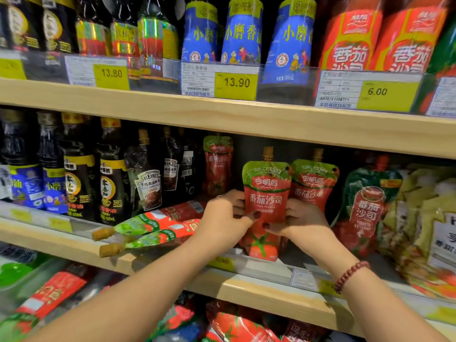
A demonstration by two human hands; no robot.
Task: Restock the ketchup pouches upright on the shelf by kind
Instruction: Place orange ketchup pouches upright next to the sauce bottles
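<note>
You held the front pouch (267,206) upright at the shelf (246,280) edge with both hands: your left hand (225,215) gripped its left side, thumb on the front, and your right hand (302,218) closed on its right side in the same way. So both hands were holding this one pouch, and its base looked to be touching the shelf or very near to it; I could not tell which. Just behind it to the right a second pouch (312,183) of the same kind stood upright, and a third (218,164) stood further back on the left. Two more pouches (153,230) lay flat to the left, with their caps hanging over the shelf edge. The danger I judged here was this: the pouch was soft and stood close to the edge, so if you let go before the base sat flat, it could fall forward off the shelf. Your left arm was also near the lying pouches and could push them off. The green pouch (369,208) at the right was another kind, so the row should not mix with it.
</note>
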